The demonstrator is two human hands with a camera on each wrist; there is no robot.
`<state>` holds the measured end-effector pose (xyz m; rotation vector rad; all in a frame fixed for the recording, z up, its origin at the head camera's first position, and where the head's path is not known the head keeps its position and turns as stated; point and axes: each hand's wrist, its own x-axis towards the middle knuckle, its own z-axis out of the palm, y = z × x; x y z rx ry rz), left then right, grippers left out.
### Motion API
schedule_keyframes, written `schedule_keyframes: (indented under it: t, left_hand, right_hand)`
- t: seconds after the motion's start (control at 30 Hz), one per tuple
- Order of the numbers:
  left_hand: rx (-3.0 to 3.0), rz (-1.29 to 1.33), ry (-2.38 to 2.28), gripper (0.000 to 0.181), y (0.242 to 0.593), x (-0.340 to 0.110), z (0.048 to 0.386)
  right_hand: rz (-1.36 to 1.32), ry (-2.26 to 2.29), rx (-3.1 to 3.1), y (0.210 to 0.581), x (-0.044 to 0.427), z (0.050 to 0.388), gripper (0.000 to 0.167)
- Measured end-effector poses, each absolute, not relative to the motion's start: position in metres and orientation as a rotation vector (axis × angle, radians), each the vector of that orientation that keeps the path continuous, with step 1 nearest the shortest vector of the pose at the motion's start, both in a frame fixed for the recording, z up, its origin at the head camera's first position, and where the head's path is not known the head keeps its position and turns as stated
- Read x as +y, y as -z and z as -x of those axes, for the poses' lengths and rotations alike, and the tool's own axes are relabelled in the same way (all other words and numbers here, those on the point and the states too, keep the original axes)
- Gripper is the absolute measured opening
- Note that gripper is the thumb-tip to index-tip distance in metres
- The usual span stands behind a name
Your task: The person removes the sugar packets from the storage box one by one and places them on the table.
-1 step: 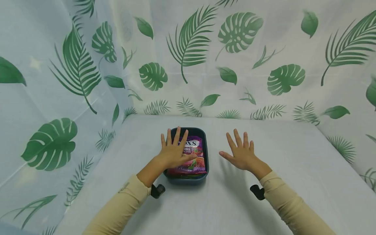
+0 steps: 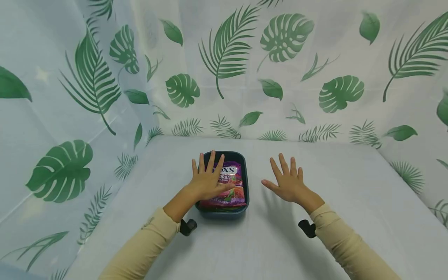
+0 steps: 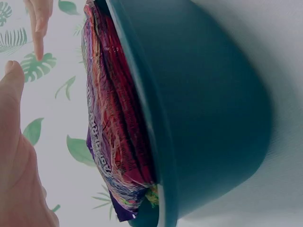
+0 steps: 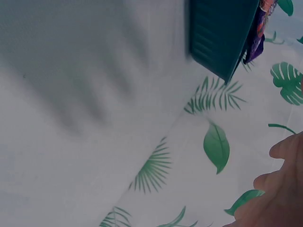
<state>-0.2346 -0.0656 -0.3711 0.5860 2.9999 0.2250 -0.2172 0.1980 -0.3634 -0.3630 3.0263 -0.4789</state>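
Note:
A dark teal plastic bin [image 2: 224, 215] stands on the white table, left of the middle. Purple candy bags [image 2: 229, 198] with berry pictures lie stacked inside it, and their edges rise above the rim in the left wrist view. My left hand [image 2: 206, 183] hovers over the bin's left side with its fingers spread, hiding part of the top bag; it holds nothing. To the right of the bin, my right hand [image 2: 290, 184] is held above the table, fingers spread and likewise holding nothing. The right wrist view catches only a corner of the bin [image 4: 220, 38].
White curtains [image 2: 238, 109] printed with green leaves hang behind the table and along its sides. A white cloth covers the tabletop [image 2: 336, 175], where the hands' shadows fall. Each wrist wears a small black camera [image 2: 188, 227].

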Motion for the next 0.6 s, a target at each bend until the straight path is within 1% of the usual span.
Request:
schedule_keyframes:
  t: [0.17, 0.3, 0.43, 0.6]
  left_hand:
    - [3.016, -0.541, -0.234, 0.093, 0.374, -0.072, 0.237]
    - [3.021, -0.451, -0.34, 0.092, 0.38, -0.083, 0.237]
    - [2.974, -0.364, -0.598, 0.091, 0.388, -0.095, 0.241]
    - [2.833, -0.269, -1.004, 0.087, 0.406, -0.109, 0.254]
  right_hand:
    - [0.365, 0.506, 3.032, 0.366, 0.193, 0.221, 0.084]
    - [0.306, 0.637, 3.034, 0.369, 0.184, 0.223, 0.089]
    - [0.231, 0.798, 3.053, 0.369, 0.174, 0.228, 0.093]
    - [0.223, 1.034, 3.014, 0.363, 0.162, 0.238, 0.092]
